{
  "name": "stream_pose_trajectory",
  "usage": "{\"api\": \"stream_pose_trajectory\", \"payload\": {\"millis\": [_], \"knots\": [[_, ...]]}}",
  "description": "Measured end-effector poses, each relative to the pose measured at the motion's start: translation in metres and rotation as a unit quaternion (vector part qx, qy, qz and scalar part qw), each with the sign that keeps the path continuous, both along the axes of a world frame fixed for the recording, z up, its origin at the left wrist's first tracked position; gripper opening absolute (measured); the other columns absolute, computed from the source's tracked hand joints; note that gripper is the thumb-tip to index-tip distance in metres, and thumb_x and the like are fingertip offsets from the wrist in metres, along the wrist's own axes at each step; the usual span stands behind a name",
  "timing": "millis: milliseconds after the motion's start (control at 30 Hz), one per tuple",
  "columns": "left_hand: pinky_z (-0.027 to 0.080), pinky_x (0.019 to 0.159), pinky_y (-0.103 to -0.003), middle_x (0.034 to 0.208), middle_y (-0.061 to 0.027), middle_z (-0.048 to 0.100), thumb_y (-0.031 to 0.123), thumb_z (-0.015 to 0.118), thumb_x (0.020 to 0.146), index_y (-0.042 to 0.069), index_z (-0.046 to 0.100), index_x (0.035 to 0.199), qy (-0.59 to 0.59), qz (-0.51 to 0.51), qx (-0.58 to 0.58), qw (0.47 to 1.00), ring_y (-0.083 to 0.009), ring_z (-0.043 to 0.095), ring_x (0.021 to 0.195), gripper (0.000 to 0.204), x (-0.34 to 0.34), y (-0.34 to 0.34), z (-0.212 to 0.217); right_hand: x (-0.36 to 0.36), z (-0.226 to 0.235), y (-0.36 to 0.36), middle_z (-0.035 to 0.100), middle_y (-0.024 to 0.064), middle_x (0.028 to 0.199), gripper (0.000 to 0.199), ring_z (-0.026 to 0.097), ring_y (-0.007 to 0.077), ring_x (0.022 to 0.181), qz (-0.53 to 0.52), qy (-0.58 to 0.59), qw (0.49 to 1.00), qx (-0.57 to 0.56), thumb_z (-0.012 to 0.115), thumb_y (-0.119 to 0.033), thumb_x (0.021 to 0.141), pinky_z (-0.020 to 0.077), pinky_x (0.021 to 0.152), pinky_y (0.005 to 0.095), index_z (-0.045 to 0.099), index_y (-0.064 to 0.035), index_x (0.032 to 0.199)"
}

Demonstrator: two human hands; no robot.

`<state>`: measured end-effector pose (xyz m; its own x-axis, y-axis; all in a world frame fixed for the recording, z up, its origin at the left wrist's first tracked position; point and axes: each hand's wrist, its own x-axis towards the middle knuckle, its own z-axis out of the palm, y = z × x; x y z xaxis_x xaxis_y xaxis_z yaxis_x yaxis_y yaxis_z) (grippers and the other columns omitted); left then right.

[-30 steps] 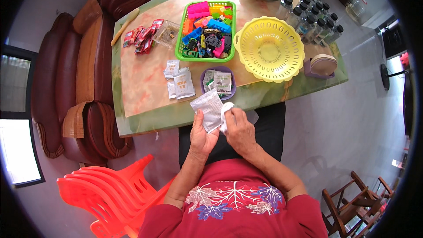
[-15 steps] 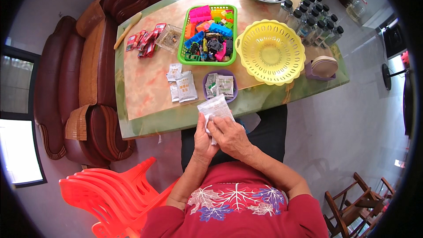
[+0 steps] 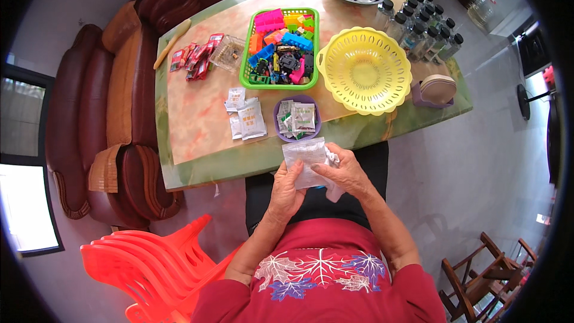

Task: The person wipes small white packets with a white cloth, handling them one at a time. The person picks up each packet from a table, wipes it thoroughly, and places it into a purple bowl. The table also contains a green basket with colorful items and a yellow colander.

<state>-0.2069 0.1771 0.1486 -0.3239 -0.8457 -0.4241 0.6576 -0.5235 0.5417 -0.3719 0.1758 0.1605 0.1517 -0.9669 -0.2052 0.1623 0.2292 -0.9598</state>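
At the far left, a brown sofa (image 3: 119,78) stands beside the surface (image 3: 194,134), with stacked red chairs (image 3: 149,263) at lower left, nested seemingly to save floor space. Toward the upper left of the frame, red sachets (image 3: 197,60) lie in a loose heap beside a clear tray (image 3: 227,54). Left of centre, flat white packets (image 3: 250,121) overlap, perhaps grouped by kind and kept within reach. The green basket (image 3: 244,75) corrals toy blocks (image 3: 287,42) that would otherwise scatter.

Near the centre, the left hand (image 3: 288,191) is closed on the lower left of the held packet (image 3: 303,154), thumb on top and fingers underneath, likely to keep the limp sheet flat and steady. This packet is just below the purple bowl (image 3: 277,124), whose walls keep smaller sachets (image 3: 304,118) together. The right hand (image 3: 350,174) is gripping a bunched white cloth (image 3: 333,191) against the packet's right edge, its thumb reaching over the packet, apparently to press on it. To the right sit a yellow basket (image 3: 366,75) and, beyond it, dark-capped bottles (image 3: 424,33), clustered upright probably for stability.
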Motion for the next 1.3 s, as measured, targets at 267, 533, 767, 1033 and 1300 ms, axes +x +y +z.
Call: {"api": "stream_pose_trajectory", "payload": {"millis": [267, 533, 767, 1033, 1300], "knots": [[0.043, 0.094, -0.03, 0.129, -0.0078, 0.049, 0.014, 0.058, 0.092, 0.005, 0.035, 0.138, -0.258, 0.068, -0.099, 0.959, -0.0167, 0.051, 0.114, 0.053, 0.007, 0.003, 0.0, 0.022, -0.01, -0.003, 0.055, 0.0135, 0.082, 0.021, 0.057, 0.0311, 0.073, -0.16, 0.28, 0.929, -0.18, 0.066, -0.006, 0.073, 0.0454, 0.062, 0.0392, 0.06, -0.0048, 0.094], [0.039, 0.102, -0.046, 0.138, -0.0185, 0.043, 0.036, 0.028, 0.102, 0.014, 0.019, 0.147, -0.075, 0.067, -0.112, 0.989, -0.0312, 0.051, 0.116, 0.051, -0.008, -0.001, 0.019, 0.05, 0.01, 0.006, 0.056, 0.0079, 0.09, 0.037, 0.058, 0.0293, 0.084, -0.04, 0.348, 0.858, -0.376, 0.067, -0.01, 0.067, 0.0506, 0.069, 0.0385, 0.06, -0.0045, 0.103], [0.034, 0.107, -0.041, 0.137, -0.0122, 0.046, 0.037, 0.029, 0.102, 0.005, 0.036, 0.139, -0.014, 0.052, -0.015, 0.998, -0.0235, 0.047, 0.123, 0.049, 0.0, -0.002, 0.011, 0.045, 0.005, -0.006, 0.054, 0.0086, 0.093, 0.043, 0.055, 0.0255, 0.086, -0.113, 0.47, 0.805, -0.344, 0.065, -0.012, 0.067, 0.0499, 0.067, 0.0348, 0.059, -0.0037, 0.109], [0.036, 0.105, -0.039, 0.133, -0.0113, 0.05, 0.045, 0.026, 0.101, 0.003, 0.041, 0.134, -0.015, 0.019, -0.037, 0.999, -0.0224, 0.048, 0.122, 0.056, 0.009, -0.007, 0.011, 0.059, 0.01, -0.004, 0.056, 0.0104, 0.11, 0.038, 0.056, 0.0265, 0.089, -0.023, 0.442, 0.795, -0.414, 0.06, -0.016, 0.073, 0.0502, 0.069, 0.038, 0.058, -0.0018, 0.109], [0.034, 0.107, -0.04, 0.136, -0.0121, 0.047, 0.052, 0.024, 0.099, 0.004, 0.038, 0.137, -0.054, 0.018, -0.055, 0.997, -0.0256, 0.046, 0.124, 0.062, 0.005, -0.006, 0.012, 0.06, 0.011, -0.007, 0.056, 0.0107, 0.108, 0.042, 0.056, 0.0292, 0.097, -0.055, 0.492, 0.806, -0.324, 0.063, -0.013, 0.072, 0.0508, 0.075, 0.0387, 0.058, -0.0027, 0.113]]}}
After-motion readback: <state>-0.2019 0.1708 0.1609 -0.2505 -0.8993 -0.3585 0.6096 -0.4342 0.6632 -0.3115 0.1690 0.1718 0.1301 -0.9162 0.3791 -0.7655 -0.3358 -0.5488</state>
